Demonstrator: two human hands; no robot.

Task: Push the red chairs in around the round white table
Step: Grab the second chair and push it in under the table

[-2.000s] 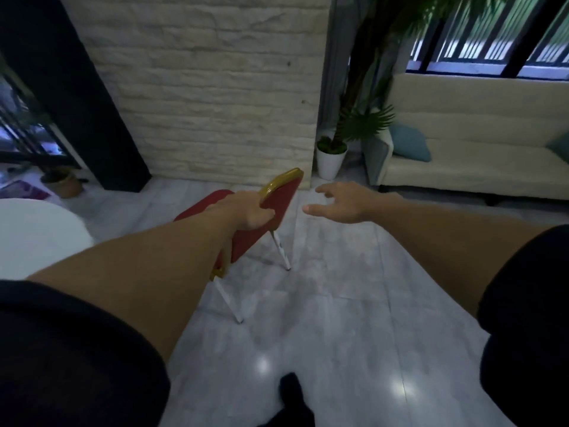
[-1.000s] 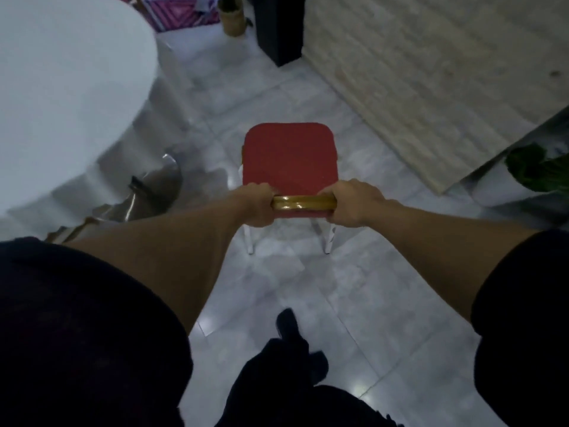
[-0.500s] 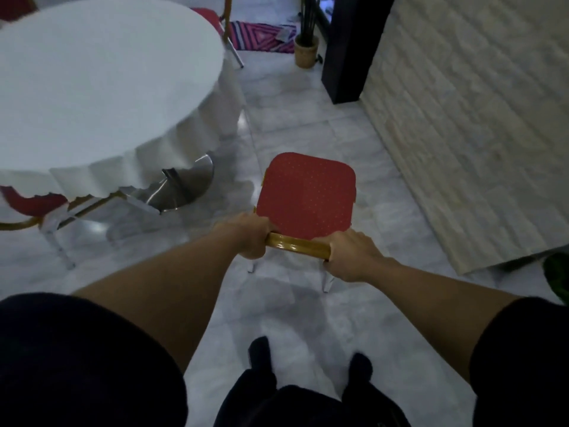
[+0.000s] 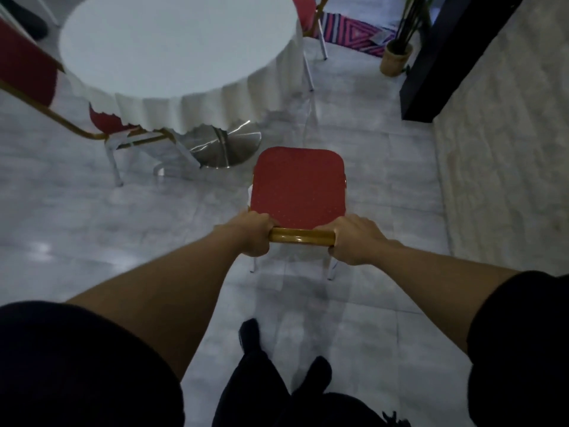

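A red chair (image 4: pixel 298 186) with a gold top rail stands in front of me, its seat facing the round white table (image 4: pixel 175 44). My left hand (image 4: pixel 253 234) grips the left end of the rail and my right hand (image 4: pixel 354 240) grips the right end. The chair's front edge is apart from the table's skirt, near the steel base (image 4: pixel 228 146). A second red chair (image 4: pixel 27 72) at the left has its seat partly under the skirt. A third red chair (image 4: pixel 304 13) stands at the table's far right side.
A stone wall (image 4: pixel 505 149) runs close along the right. A black pillar (image 4: pixel 443 57) and a potted plant (image 4: pixel 397 55) stand beyond, with a striped rug (image 4: pixel 354 33) behind. My feet (image 4: pixel 252 337) are on the glossy tiled floor just behind the chair.
My right hand has joined my left on the chair's rail. The chair was turned towards the table, and I and the chair have come closer to it.
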